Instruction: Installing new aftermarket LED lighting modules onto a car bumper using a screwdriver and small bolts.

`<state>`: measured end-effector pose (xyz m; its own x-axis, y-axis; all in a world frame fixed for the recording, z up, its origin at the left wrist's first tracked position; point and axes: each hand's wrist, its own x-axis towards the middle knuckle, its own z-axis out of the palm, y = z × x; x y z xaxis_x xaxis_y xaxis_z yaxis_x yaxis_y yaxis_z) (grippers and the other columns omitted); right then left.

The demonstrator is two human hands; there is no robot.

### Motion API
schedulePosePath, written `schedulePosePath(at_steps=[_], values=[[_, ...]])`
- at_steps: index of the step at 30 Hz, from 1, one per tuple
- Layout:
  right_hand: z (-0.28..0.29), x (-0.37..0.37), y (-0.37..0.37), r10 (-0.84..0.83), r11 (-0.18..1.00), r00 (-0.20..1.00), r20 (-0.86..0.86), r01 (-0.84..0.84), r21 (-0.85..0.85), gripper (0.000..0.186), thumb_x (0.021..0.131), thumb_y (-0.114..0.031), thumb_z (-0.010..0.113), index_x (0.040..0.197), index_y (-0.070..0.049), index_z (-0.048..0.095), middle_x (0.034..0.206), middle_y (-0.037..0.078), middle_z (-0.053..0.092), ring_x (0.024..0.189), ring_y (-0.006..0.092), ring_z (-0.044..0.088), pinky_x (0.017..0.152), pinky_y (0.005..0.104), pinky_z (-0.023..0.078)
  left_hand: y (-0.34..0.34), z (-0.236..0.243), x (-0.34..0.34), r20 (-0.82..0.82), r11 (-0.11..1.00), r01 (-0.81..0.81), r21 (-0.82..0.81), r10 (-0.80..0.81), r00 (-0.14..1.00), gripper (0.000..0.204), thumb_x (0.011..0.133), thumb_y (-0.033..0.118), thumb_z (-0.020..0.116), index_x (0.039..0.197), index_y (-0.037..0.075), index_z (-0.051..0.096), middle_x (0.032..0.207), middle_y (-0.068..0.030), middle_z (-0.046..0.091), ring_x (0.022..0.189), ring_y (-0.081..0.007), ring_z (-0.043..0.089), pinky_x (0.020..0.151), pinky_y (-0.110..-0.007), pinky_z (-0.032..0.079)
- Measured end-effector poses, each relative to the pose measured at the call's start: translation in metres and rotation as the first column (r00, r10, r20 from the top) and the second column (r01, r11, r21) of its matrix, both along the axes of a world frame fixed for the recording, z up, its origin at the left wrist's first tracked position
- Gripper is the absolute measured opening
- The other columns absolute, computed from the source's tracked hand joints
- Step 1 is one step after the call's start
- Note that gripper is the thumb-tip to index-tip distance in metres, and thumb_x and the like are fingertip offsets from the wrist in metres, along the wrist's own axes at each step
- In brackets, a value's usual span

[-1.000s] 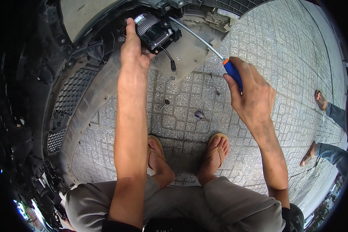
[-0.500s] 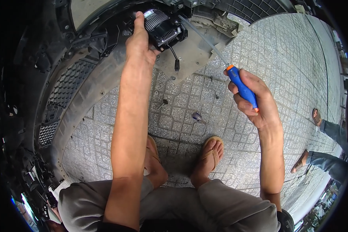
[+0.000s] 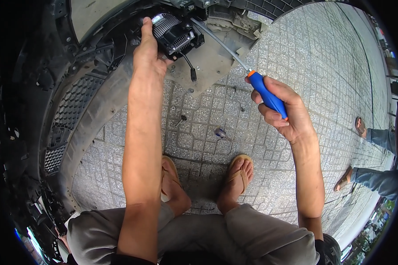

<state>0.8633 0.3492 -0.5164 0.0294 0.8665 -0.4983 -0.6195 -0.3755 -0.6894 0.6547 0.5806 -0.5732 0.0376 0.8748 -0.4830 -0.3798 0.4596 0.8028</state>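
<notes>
My left hand grips the left side of a black finned module, thumb along its edge and fingers partly hidden behind it. A short black cable with a plug at its end hangs from the module. In my right hand is a long screwdriver with a blue handle and orange ends, the fingers wrapped round the handle. Its shaft slants up and left, and its tip is at the right upper side of the module; whether it sits in a screw I cannot tell.
Black vehicle body parts with a honeycomb grille curve along the left. A dirty grey panel lies under the module. On the paving are a small short screwdriver and a dark-headed bolt. Another person's sandalled feet stand at the right.
In the picture, both hands, the module and the screwdriver have shifted slightly left, largely along with the whole view. The screwdriver handle has turned a little. Both holds stay the same.
</notes>
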Motion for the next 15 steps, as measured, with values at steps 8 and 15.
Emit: schedulePosePath(at_steps=[8,15], values=[[0.006,-0.024,-0.004,-0.135,0.952,-0.18,0.974,-0.297,0.077,0.041,0.096,-0.023,0.073,0.131,-0.006,0.059,0.091,0.015,0.069,0.065,0.0291,0.07,0.061,0.0386,0.059,-0.003,0.0,-0.005,-0.069,0.997,0.041,-0.07,-0.046,0.997,0.053,0.097,0.064,0.061,0.118,0.015,0.067,0.105,-0.007,0.075,0.09,-0.0235,0.075,0.083,-0.055,0.06],[0.015,0.007,0.007,0.114,0.993,0.979,0.169,-0.112,-0.019,0.033,0.1,-0.018,0.067,0.128,0.0,0.06,0.082,0.008,0.066,0.051,0.0071,0.053,0.042,0.0231,0.043,-0.001,0.0,-0.005,-0.044,0.997,0.034,-0.074,-0.037,0.998,0.053,0.097,0.063,0.061,0.115,0.014,0.068,0.104,-0.0079,0.075,0.089,-0.026,0.076,0.079,-0.056,0.06]])
